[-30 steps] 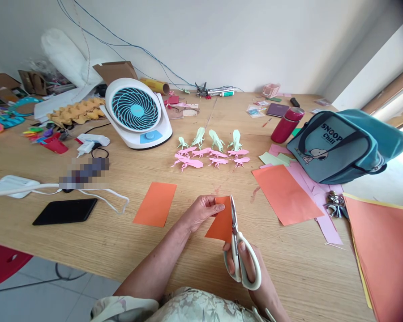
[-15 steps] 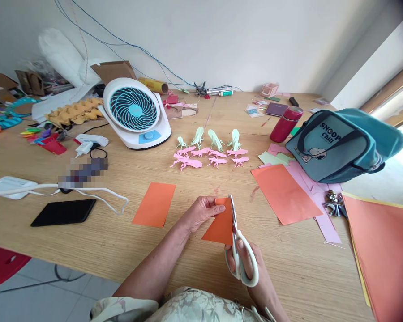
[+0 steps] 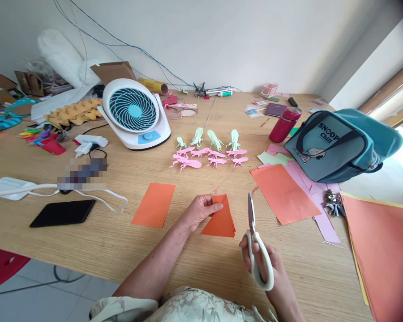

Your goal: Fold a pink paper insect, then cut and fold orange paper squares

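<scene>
My left hand [image 3: 200, 211] pinches the upper left corner of a folded orange paper [image 3: 220, 224], thumb on top. Its layers fan slightly apart along the right side. To the right of the paper, my right hand [image 3: 267, 261] grips white-handled scissors [image 3: 251, 214], fingers through the loops. The blades are together, pointing away from me, and apart from the paper. An orange rectangle of paper [image 3: 153, 205] lies flat on the table to the left. Beyond my hands stand several folded pink paper insects [image 3: 190, 163] and green paper insects [image 3: 215, 139].
A larger orange sheet [image 3: 284, 192] overlaps pink strips on the right, near a teal bag [image 3: 332, 143] and a red flask [image 3: 285, 125]. Orange sheets [image 3: 383, 255] are stacked at the far right. On the left are a white fan [image 3: 132, 114], a black phone [image 3: 63, 213] and cables.
The scissors have moved right, away from the paper's edge, and their blades are now together. The folded paper has turned slightly, its right side now slanting and its layers spreading. My left hand keeps its pinch.
</scene>
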Tool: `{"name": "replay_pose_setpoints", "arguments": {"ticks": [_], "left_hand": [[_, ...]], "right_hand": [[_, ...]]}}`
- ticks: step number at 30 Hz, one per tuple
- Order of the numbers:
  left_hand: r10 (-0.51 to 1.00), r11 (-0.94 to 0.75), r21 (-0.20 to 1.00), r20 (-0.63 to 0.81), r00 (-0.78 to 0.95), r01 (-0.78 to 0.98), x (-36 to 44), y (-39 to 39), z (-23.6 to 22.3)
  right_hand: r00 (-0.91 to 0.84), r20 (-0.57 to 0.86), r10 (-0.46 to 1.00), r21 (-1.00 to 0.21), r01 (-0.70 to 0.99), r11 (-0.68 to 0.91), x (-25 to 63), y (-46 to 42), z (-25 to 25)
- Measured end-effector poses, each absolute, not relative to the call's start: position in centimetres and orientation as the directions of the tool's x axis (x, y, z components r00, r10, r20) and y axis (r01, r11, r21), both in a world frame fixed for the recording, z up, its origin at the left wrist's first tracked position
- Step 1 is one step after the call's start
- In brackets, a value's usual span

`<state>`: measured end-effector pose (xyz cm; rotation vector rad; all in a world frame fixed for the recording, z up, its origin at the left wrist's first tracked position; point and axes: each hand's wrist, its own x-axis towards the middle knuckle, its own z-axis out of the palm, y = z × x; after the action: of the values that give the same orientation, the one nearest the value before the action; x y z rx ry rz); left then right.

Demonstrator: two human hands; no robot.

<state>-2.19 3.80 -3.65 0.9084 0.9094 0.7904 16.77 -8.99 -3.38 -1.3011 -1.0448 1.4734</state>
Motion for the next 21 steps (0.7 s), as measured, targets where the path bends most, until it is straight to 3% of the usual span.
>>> {"name": "replay_pose_setpoints", "arguments": {"ticks": [2,5,8,10,14,21], "left_hand": [[0.878,0.396,0.901,-0.314,0.362,-0.178,-2.1,3.9,-3.8],[0.906,0.365,0.915,-0.307,0.291,-0.172,-2.1,4.0,-4.0],[0.938,0.305,0.941,-0.27,0.217,-0.148,-2.3,4.2,-4.4],[0.954,0.264,0.957,-0.24,0.182,-0.121,-2.4,4.4,-4.7],[0.974,0.188,0.979,-0.176,0.139,-0.079,-2.7,4.7,-4.9],[0.997,0.068,0.998,-0.068,0.025,-0.014,-2.7,5.2,-4.8]], "right_hand": [[-0.017,-0.239,0.971,-0.97,0.047,-0.238,18.0,-9.1,-3.6],[0.052,-0.192,0.98,-0.9,0.389,-0.197,19.8,-9.0,-4.2],[0.083,-0.103,0.991,-0.647,0.751,-0.13,21.1,-8.4,-4.8],[0.054,-0.04,0.998,-0.453,0.889,-0.066,21.6,-7.8,-4.9],[0.001,0.022,1.0,-0.208,0.978,0.004,21.6,-6.7,-4.5],[-0.01,0.025,1.0,-0.104,0.994,0.013,21.3,-4.9,-4.2]]}}
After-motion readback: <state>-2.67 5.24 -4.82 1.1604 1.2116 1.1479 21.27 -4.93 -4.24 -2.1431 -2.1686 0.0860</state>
